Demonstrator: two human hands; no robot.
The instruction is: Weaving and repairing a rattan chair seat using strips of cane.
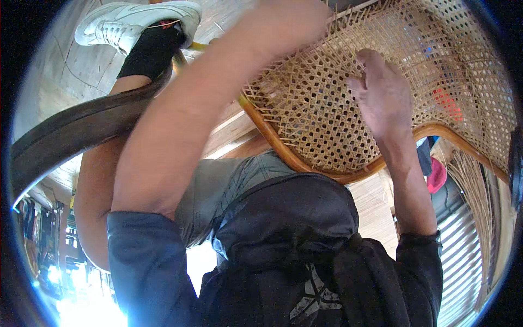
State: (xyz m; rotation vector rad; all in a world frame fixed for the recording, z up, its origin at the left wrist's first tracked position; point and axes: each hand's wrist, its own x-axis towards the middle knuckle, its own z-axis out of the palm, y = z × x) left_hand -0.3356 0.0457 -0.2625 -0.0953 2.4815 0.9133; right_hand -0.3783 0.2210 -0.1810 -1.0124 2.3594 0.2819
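Observation:
A woven cane panel (pixel 321 117) with an open lattice of holes spreads before me, set in a curved brown rattan frame (pixel 280 144). Loose strand ends stick out along its left side. My right hand (pixel 383 98) lies over the middle of the weave, thumb and forefinger apart, with nothing visible between them. Across the picture my left forearm reaches to the panel's far edge, where my left hand (pixel 302 22) is smeared by motion. Its fingers cannot be made out.
A dark curved tube (pixel 71 131) crosses at the left, over my bare leg. Beyond it is a white shoe (pixel 117 27) with a black sock (pixel 150 52). Long loose cane strands (pixel 476 201) hang at the right, near a red cloth-like thing (pixel 437 175).

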